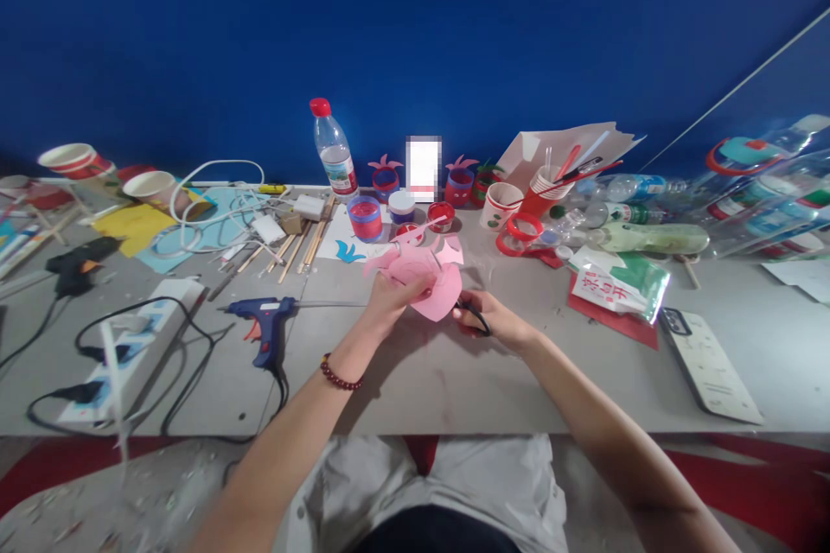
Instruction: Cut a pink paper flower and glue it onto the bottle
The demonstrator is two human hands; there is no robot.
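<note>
Pink paper (437, 302): hovering above the bench (480, 397), near its middle, just short of the pots. Being clamped from the left by the left hand (397, 294), pinning from above with the thumb; being met at the lower right edge by black scissors (478, 320), gripped in the right hand (494, 320). Holding the hands near each other but apart. Not being able to tell the blade opening from here. Judging the chief risk: bending the free edge away from the blades, for want of support on the right, and so chewing rather than cutting clean. Possibly straying off line, through twisting the scissors instead of turning the paper. Possibly nicking a left fingertip, through working so close to the pinch; possibly creasing the pink by squeezing too hard. Noting an open red pot (442, 216) lying close beyond, perhaps holding paint; risking a smear on dipping the far side. Noting also a loose blue cutout (350, 251), light enough for sweeping away by accident. Seeing the glue gun (263, 324) lying leftward, trailing its black cable (284, 384) near the left forearm; risking a snag, and dragging the gun, on drawing back carelessly.
</note>
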